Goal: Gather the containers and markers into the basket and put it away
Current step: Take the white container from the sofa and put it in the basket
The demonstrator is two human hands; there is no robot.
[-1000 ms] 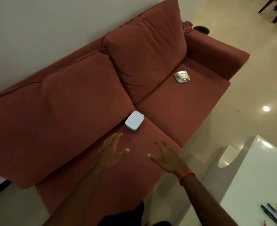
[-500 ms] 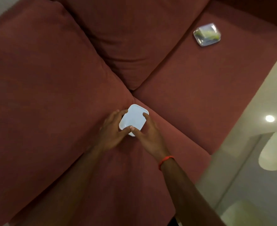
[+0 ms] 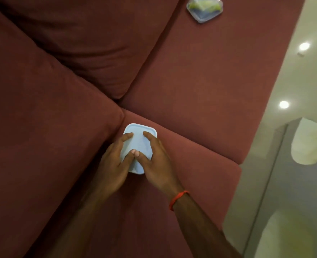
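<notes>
A small pale blue lidded container [image 3: 139, 139] lies on the red sofa seat where the back cushions meet. My left hand [image 3: 114, 162] grips its left side and my right hand [image 3: 157, 161] grips its right side, both thumbs pressed together on the lid. A second container, clear with green and dark contents [image 3: 204, 8], rests on the far seat cushion at the top edge of the view, well away from both hands. No basket or markers are in view.
The red sofa [image 3: 191, 86] fills most of the view, its back cushions at the left and top. A glossy pale floor [image 3: 291, 75] runs along the right, with a white table edge [image 3: 310, 144] at the lower right.
The view has closed in on the sofa. Both hands went from open above the seat to clasped on the pale blue container, with more of the fingers over its lid now.
</notes>
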